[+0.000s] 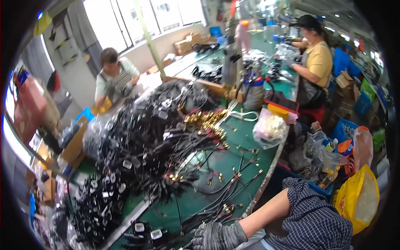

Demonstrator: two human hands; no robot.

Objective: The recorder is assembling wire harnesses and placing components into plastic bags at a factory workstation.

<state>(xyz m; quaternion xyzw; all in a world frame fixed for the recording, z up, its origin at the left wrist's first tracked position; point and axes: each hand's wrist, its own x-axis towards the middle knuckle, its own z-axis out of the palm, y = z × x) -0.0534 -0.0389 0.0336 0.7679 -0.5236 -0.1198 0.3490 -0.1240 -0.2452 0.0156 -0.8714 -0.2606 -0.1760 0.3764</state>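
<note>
My right hand [218, 236], in a grey striped knit glove, is at the bottom edge of the view, low over the near end of the green table [262, 183]. Its fingers are curled around black cables [183, 238], partly hidden beneath the glove. Beside it lie black cables with white-framed plugs [156, 234]. Thin leads with red and brass-coloured ends [235, 177] fan out across the table ahead of the hand. My left hand is out of sight.
A big heap of black cables [141, 125] covers the table's left side, with brass-coloured connectors [208, 121] on top. A clear bag of pale parts [270, 127] sits at the right edge. Two people work farther off. A yellow bag [357, 198] and bins stand at my right.
</note>
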